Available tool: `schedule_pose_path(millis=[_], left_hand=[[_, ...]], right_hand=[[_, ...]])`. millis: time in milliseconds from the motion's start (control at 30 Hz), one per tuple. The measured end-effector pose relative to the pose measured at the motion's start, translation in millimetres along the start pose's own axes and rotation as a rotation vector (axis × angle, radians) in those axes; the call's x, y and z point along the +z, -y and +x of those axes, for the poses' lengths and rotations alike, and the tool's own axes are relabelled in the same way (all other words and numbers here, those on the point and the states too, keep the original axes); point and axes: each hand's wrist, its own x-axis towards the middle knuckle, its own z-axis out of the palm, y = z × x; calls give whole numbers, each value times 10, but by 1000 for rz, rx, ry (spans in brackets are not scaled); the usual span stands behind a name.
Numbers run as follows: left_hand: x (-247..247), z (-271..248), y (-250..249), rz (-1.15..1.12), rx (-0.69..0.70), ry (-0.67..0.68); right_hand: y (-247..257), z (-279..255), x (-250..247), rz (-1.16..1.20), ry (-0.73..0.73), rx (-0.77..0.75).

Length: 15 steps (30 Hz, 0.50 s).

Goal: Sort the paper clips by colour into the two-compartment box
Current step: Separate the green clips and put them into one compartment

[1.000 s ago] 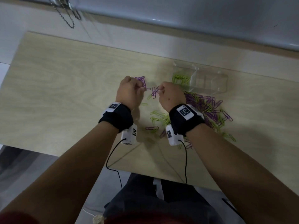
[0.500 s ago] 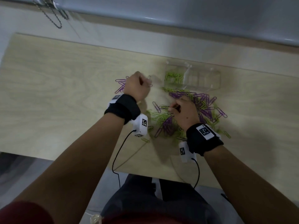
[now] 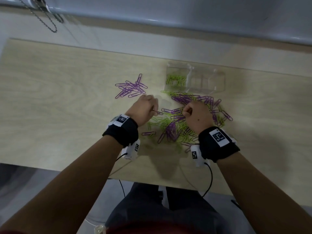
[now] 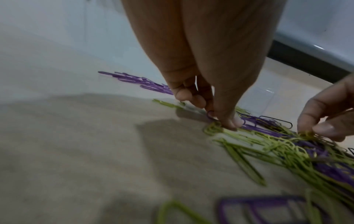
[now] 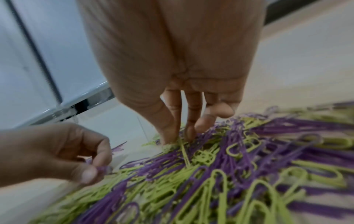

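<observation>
A mixed pile of purple and green paper clips (image 3: pixel 177 127) lies on the table in front of the clear two-compartment box (image 3: pixel 219 88). Green clips (image 3: pixel 175 80) fill its left compartment; the right compartment looks bare. A separate heap of purple clips (image 3: pixel 130 88) lies to the left. My left hand (image 3: pixel 156 112) pinches a purple clip (image 3: pixel 159 113) at the pile's left edge, as the left wrist view shows at the fingertips (image 4: pixel 232 122). My right hand (image 3: pixel 184 114) digs into the pile, thumb and finger pinching a green clip (image 5: pixel 184 151).
The pale wooden table (image 3: pixel 59 98) ends at a near edge just behind my wrists, with cables hanging over it. A white sill and a window frame with a bead chain (image 3: pixel 45 19) run along the far side.
My left hand has come back from the purple heap to the mixed pile and taken hold of a purple clip. My right hand has stayed in the pile, shifting slightly farther in.
</observation>
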Motion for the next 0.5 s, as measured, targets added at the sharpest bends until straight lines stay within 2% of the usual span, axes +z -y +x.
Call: schedule_pose_path(millis=[67,133,200,267,333,500], left_hand=[[-65,-34,-12,-201,-32,-32],[-168,-46,-22,-372,-80,-148],[-260,9,78,-380,-139,-320],[-333,46,159,-281,-204,-393],[-343,8,160,-164,-178,-354],[-223,-554,-60,-132,-118,14]], right_hand=[[51,-14,-11,-117,-34,-87],[155,3,24,-120,-59,-175],[273,51,103,-135,-11,-215],[373,111,184,-198,70,-195],[440,160,241,-284,127,-165],[507,205,228,-330,183,-77]])
